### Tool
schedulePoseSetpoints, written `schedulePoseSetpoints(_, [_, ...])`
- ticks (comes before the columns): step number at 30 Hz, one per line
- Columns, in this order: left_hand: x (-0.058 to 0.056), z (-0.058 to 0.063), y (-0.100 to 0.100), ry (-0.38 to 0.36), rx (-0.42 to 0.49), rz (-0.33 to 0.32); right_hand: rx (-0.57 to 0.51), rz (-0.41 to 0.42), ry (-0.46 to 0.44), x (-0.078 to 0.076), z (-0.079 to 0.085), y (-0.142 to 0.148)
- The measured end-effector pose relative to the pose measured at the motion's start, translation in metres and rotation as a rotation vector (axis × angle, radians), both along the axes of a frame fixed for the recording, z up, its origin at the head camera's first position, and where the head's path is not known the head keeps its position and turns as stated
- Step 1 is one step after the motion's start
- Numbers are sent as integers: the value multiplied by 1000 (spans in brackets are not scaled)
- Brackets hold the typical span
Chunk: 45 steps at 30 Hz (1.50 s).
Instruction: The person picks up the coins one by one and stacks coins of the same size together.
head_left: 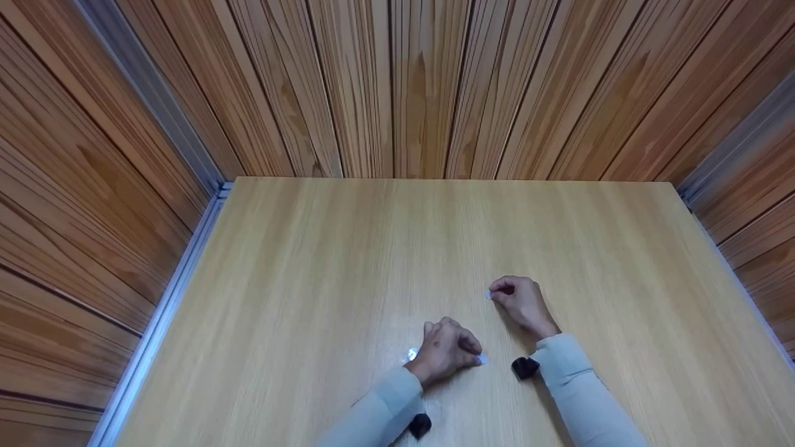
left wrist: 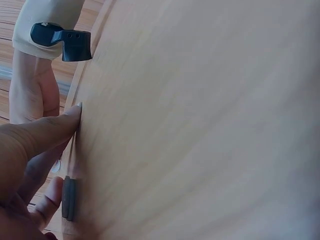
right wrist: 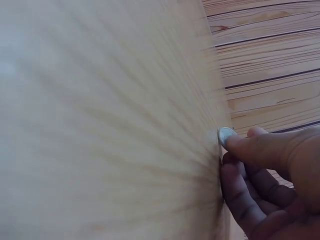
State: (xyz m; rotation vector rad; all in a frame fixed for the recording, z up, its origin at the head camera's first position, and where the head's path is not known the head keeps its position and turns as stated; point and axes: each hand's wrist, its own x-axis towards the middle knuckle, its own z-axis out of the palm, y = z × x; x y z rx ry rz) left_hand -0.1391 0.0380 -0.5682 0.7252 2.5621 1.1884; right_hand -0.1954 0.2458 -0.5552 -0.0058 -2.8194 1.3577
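My right hand [head_left: 523, 305] pinches a silver coin [right wrist: 226, 134] between thumb and fingertips, and the coin stands on edge at the table surface. Nearer to me and to the left, my left hand [head_left: 442, 349] pinches a small, pale, flat piece [head_left: 482, 359] low over the table; it looks like a coin, though the left wrist view shows only a sliver at the fingertip. Left of this hand lies a shiny small thing [head_left: 412, 354]. In the left wrist view a dark, thick-edged disc [left wrist: 68, 198] lies beside the curled fingers, perhaps stacked coins.
The wooden table [head_left: 298, 261] has wood-panelled walls [head_left: 422, 87] behind it and at both sides. A metal rail [head_left: 168, 298] runs along the left edge. Black wrist cameras [head_left: 525, 368] hang by both sleeves, close to the tabletop.
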Motion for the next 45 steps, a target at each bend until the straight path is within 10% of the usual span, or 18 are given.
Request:
schedulePoseSetpoints(12, [0,1,0,-17,-8,-2,-176,-68,-108,3,0,5])
schedulePoseSetpoints(45, [-1,1,0,-36,-1,-5,-232,-89,-258,35,9,19])
